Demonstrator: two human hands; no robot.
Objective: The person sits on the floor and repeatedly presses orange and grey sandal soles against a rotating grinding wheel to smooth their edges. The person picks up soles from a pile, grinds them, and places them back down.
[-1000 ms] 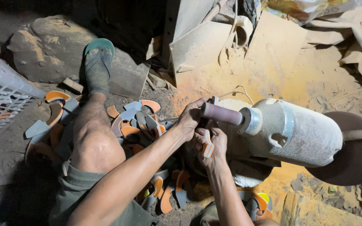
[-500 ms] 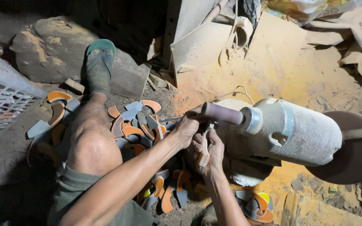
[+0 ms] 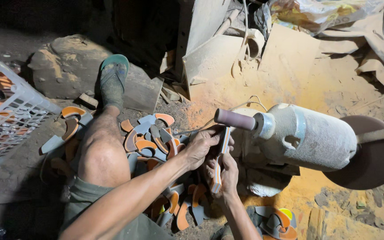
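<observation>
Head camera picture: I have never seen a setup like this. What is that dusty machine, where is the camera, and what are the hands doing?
The camera sits on the person's head and looks down, so you see their own arms and bare leg from above. The dusty grey electric motor lies on its side on the dirt floor; a purplish cylindrical sanding drum sticks out of one end and a flat brown disc sits at the other. The left hand and the right hand together hold a thin orange-and-grey layered foam strip, its upper end up at the drum. Around the leg lie many curved orange and grey foam offcuts. A white plastic lattice basket stands at the left, and the foot wears a green flip-flop sandal.
</observation>
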